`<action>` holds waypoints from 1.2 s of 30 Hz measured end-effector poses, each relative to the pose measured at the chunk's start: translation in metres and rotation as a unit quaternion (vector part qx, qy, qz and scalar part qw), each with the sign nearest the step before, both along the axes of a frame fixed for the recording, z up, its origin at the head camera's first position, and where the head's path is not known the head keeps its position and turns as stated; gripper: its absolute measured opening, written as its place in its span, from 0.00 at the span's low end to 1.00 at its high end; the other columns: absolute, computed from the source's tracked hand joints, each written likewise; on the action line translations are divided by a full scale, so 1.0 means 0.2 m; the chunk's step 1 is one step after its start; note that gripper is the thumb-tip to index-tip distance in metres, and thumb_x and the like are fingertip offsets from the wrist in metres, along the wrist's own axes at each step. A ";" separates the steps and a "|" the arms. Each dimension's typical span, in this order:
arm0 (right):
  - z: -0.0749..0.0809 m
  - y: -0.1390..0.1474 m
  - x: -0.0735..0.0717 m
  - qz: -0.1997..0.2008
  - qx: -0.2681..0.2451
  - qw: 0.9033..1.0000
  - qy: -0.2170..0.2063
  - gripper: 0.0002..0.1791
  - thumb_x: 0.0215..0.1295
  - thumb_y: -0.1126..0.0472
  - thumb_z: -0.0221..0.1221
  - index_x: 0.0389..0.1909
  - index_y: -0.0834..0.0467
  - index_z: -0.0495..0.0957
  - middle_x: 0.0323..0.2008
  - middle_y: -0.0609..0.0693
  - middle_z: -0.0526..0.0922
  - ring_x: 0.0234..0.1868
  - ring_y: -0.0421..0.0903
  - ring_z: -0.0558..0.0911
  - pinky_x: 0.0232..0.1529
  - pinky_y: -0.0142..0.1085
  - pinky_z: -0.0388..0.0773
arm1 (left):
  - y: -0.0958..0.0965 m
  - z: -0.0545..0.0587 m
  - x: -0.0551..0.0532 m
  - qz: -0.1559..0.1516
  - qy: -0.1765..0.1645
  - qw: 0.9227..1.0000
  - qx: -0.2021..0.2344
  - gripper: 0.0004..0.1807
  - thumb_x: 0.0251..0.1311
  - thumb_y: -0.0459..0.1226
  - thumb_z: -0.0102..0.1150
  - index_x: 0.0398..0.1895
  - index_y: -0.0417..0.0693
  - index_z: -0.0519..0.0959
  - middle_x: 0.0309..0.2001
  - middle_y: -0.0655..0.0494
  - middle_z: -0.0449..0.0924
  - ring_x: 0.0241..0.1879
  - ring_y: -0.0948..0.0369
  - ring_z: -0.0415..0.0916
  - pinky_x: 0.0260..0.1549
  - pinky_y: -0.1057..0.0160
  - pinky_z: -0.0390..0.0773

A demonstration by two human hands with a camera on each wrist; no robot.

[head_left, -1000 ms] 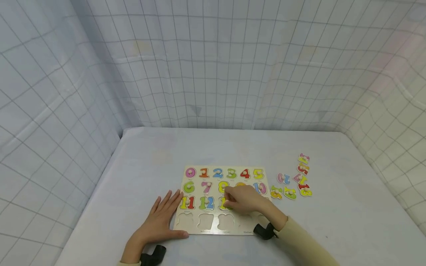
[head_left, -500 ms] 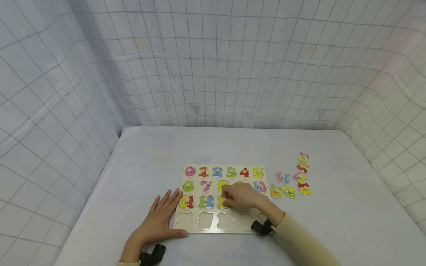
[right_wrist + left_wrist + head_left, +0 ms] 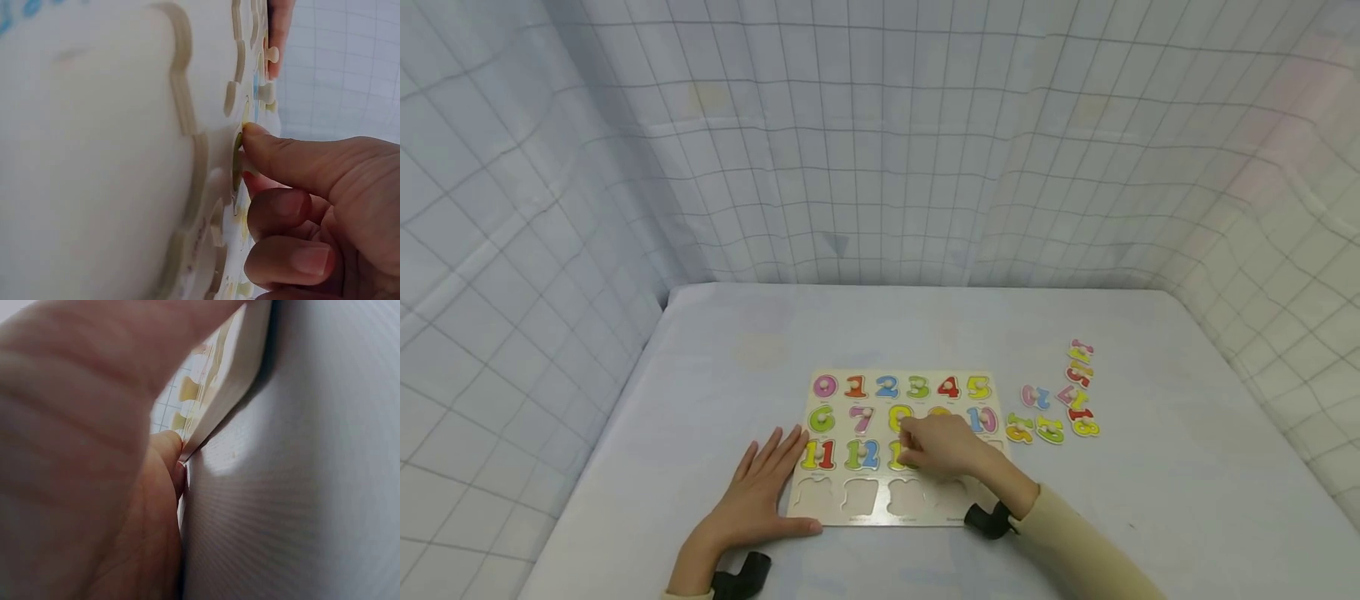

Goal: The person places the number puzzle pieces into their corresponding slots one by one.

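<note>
A wooden number puzzle board (image 3: 882,498) lies on the table, with knobbed pieces seated in its upper rows. My right hand (image 3: 946,450) is over the third row; its thumb and forefinger pinch the knob (image 3: 249,164) of a number puzzle piece (image 3: 895,456). A yellow 1 shows on that piece, while the fingers mostly cover its second digit. It lies in or on its recess; whether it is fully flush I cannot tell. Spread flat, my left hand (image 3: 756,496) rests at the board's left edge, fingertips and thumb touching it. In the left wrist view the thumb crosses the board's side (image 3: 231,387).
Right of the board lie several loose number pieces, among them an 18 (image 3: 1083,422), a 15 (image 3: 1079,374), a 19 (image 3: 1049,429) and an upside-down 20 (image 3: 1035,397). Bare recesses (image 3: 906,497) line the board's front row. Grid-patterned cloth (image 3: 880,167) encloses the table's back and sides.
The head view has shifted slightly. Both hands keep nearly the same places on the board, the right still pinching the same knob.
</note>
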State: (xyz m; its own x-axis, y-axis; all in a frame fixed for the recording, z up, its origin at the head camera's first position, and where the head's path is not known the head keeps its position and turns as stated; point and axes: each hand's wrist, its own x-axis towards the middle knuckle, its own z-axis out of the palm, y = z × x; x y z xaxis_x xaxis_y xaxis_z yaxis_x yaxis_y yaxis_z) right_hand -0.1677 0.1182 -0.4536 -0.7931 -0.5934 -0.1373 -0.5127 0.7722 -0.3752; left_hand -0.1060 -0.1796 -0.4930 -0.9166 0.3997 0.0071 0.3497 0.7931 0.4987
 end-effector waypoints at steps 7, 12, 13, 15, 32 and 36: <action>0.00 0.00 0.01 -0.026 -0.005 1.000 -0.004 0.12 0.61 0.47 0.63 0.28 0.49 0.72 0.17 0.39 0.69 0.19 0.37 0.66 0.20 0.31 0.60 | 0.00 0.00 0.00 0.001 0.003 1.000 0.006 0.65 0.34 0.71 0.64 0.74 0.47 0.54 0.74 0.51 0.48 0.72 0.50 0.37 0.66 0.45 0.33; -0.01 0.01 0.00 -0.033 -0.008 0.999 -0.015 0.13 0.60 0.47 0.63 0.27 0.48 0.71 0.18 0.38 0.70 0.20 0.38 0.67 0.22 0.32 0.62 | 0.00 0.01 0.00 -0.001 -0.007 1.000 0.005 0.65 0.34 0.70 0.64 0.74 0.47 0.53 0.74 0.52 0.48 0.72 0.50 0.37 0.66 0.45 0.33; -0.01 0.01 0.00 -0.032 -0.009 0.999 -0.018 0.13 0.60 0.47 0.63 0.26 0.48 0.71 0.18 0.39 0.70 0.21 0.37 0.68 0.22 0.32 0.63 | 0.00 0.01 0.00 -0.001 -0.009 1.000 0.006 0.65 0.34 0.70 0.64 0.74 0.47 0.53 0.74 0.51 0.48 0.72 0.50 0.37 0.66 0.45 0.34; -0.02 0.02 0.00 -0.029 -0.014 0.999 -0.021 0.14 0.60 0.47 0.63 0.26 0.48 0.70 0.17 0.39 0.70 0.21 0.37 0.68 0.22 0.32 0.63 | 0.00 0.02 0.00 -0.001 -0.018 1.000 0.003 0.65 0.35 0.70 0.64 0.74 0.47 0.53 0.74 0.52 0.47 0.72 0.50 0.36 0.66 0.45 0.33; 0.05 0.45 -0.22 -0.140 -0.151 0.973 -0.100 0.15 0.65 0.45 0.57 0.37 0.53 0.78 0.28 0.48 0.78 0.26 0.45 0.73 0.26 0.36 0.70 | 0.00 -0.01 -0.01 0.005 -0.015 1.000 -0.005 0.66 0.33 0.71 0.64 0.75 0.48 0.52 0.74 0.53 0.46 0.73 0.52 0.35 0.67 0.48 0.31; 0.09 0.74 -0.33 -0.273 -0.171 0.944 -0.073 0.30 0.68 0.38 0.50 0.49 0.63 0.74 0.43 0.60 0.78 0.38 0.53 0.75 0.35 0.43 0.74 | -0.01 -0.01 0.00 0.004 -0.018 1.000 -0.004 0.66 0.33 0.71 0.64 0.75 0.48 0.52 0.74 0.53 0.46 0.73 0.52 0.35 0.67 0.48 0.31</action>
